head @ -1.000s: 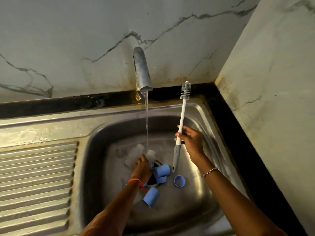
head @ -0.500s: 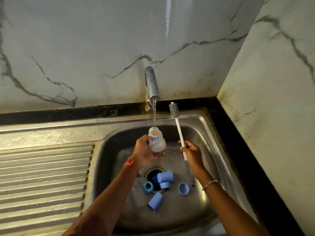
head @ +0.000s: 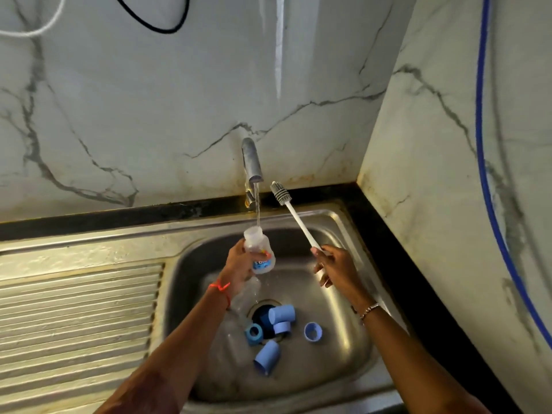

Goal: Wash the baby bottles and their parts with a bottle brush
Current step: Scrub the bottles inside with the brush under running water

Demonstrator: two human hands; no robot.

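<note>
The left hand (head: 239, 265) has lifted the bottle (head: 259, 249) it grasps from the sink (head: 298, 283) floor to the tap (head: 251, 159) at 12 o'clock, where it seems to fill, while the right hand (head: 334, 267) grips the brush (head: 298, 223), now leaning toward 11 o'clock, ready to scrub.

One clear bottle (head: 258, 249), one bottle brush (head: 294, 216), one tap (head: 251, 159), one sink (head: 343, 216). Three blue caps (head: 282, 313) (head: 282, 327) (head: 266, 357), two blue rings (head: 254, 333) (head: 313, 331). Two hands: left hand (head: 239, 267), right hand (head: 334, 268). Three cables: white cable (head: 44, 25), black cable (head: 167, 30), blue cable (head: 481, 144).
</note>
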